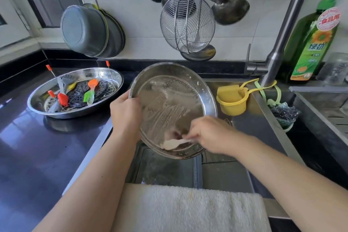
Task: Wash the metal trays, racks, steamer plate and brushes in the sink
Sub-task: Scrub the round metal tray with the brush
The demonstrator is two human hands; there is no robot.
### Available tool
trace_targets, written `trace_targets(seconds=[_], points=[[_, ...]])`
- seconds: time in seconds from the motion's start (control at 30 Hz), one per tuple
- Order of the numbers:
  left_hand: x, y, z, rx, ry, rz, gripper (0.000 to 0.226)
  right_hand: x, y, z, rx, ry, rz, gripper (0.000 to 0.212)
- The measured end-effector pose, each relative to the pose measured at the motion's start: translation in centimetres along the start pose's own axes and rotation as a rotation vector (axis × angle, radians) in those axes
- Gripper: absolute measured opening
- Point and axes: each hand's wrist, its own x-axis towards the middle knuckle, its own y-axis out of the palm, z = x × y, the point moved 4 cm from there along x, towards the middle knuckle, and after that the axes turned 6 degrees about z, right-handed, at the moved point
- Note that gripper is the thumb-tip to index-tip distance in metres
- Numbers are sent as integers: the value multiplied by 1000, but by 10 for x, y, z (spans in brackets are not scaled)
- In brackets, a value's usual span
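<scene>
1. A white terry towel (188,209) is lying over the near edge of the steel sink (216,175).
2. The right hand (211,133), blurred, is pinching a pale cloth (172,143) against the tilted round soapy metal tray (173,109).
3. The left hand (125,113) is gripping the tray's left rim above the sink.
4. Far left, a second tray (75,92) holding brushes (90,92) is sitting on the black counter (37,147).

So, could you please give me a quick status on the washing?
Left hand grips soapy tray tilted over sink. Right hand scrubs it with cloth. Second tray of brushes waits on counter.
</scene>
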Motion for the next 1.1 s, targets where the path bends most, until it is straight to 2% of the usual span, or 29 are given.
trace_targets(seconds=[0.13, 0.27, 0.3, 0.37, 0.43, 0.47, 0.57, 0.63, 0.8, 0.87, 0.93, 1.03, 1.07, 1.1], points=[[6, -10, -2, -44, -37, -75, 30, -1, -31, -32, 1, 219, -195, 17], [5, -7, 1, -7, -32, -43, 33, -3, -4, -4, -82, 58, -25, 17], [4, -6, 1, -9, -36, -45, 32, -2, -7, -11, -81, 109, -48, 20], [5, -6, 2, -45, -51, -66, 27, 0, -27, -35, -43, 302, -208, 22], [7, -8, 3, -77, -70, -106, 22, -2, -31, -45, 2, 407, -326, 18], [7, -9, 3, -73, -70, -116, 23, -4, -29, -37, 24, 407, -325, 15], [5, -12, 3, -74, -50, -147, 39, 2, -5, -15, 44, 296, -182, 14], [2, -12, 1, -104, -41, -167, 44, 6, -5, -18, 137, 328, -194, 19], [-15, 7, -10, -9, 106, -34, 29, 1, -33, -22, 225, 475, -454, 23], [-22, 13, -13, -10, 141, 9, 33, -4, -39, -29, 246, 567, -467, 20], [-24, 13, -13, -60, 130, 1, 39, -8, -34, -34, 231, 615, -369, 18], [-16, 0, -11, -97, 90, -100, 40, -3, 0, -18, 8, 542, 4, 34], [-13, -5, -10, -111, 67, -135, 38, -2, 7, -13, 24, 519, 54, 36], [-10, -7, -8, -134, 39, -155, 37, -2, 8, -11, 45, 500, 35, 36]])
